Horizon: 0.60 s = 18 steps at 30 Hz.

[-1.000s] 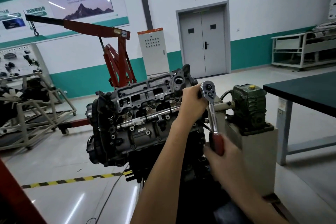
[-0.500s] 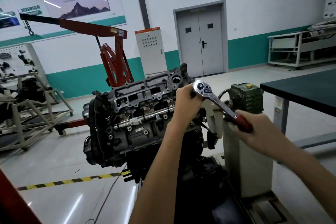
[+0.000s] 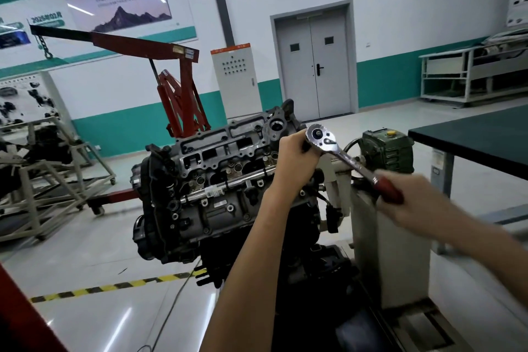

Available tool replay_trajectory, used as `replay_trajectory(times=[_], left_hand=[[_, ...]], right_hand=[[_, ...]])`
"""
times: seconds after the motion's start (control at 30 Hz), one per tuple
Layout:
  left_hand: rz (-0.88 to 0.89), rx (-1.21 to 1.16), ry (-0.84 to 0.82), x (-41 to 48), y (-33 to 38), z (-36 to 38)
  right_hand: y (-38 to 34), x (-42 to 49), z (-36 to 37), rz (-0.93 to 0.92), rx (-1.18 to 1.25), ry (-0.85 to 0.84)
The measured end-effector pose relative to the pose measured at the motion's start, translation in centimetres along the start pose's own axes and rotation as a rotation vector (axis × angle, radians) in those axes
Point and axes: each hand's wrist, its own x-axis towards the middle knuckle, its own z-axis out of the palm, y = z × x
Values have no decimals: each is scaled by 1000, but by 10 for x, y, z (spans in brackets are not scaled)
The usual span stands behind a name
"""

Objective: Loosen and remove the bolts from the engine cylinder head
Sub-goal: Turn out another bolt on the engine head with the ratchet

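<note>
The engine's grey cylinder head [image 3: 220, 151] sits tilted on a stand, its open top facing me. A chrome ratchet wrench [image 3: 337, 151] with a red handle has its round head at the head's right end. My left hand [image 3: 297, 157] curls around the extension just below the ratchet's head, hiding the socket and the bolt. My right hand [image 3: 414, 197] grips the red handle, which points down to the right and is blurred.
A green gearbox [image 3: 385, 151] of the engine stand sits right behind the wrench. A dark-topped workbench [image 3: 471, 140] stands to the right. A red engine crane [image 3: 177, 94] and a metal frame cart [image 3: 57, 180] stand at left. Yellow-black floor tape [image 3: 114, 286] runs below the engine.
My right hand swung the red handle from hanging straight down up to the right, then stayed near there. My left hand kept its hold below the ratchet's head.
</note>
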Motion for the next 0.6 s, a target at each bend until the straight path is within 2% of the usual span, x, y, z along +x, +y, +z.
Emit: replay_trajectory(times=[0.07,0.13,0.17,0.3,0.4,0.47,0.6], left_hand=[[1,22,-8,0,1,0],[11,21,-6,-1,2,1],[19,24,-1,-1,2,1],[46,11,27,0,-2,5],[50,8,45,1,-4,5],[30,2,38,0,-5,4],[-2,12,7,0,-2,3]], right_hand=[[6,9,-19,-66,-97,21],[6,4,-5,-13,-42,40],[3,-3,13,54,40,57],[-39,-24,93,255,457,320],[-68,-17,124,299,699,344],[-64,-17,116,287,669,297],[-13,-13,39,101,227,89]])
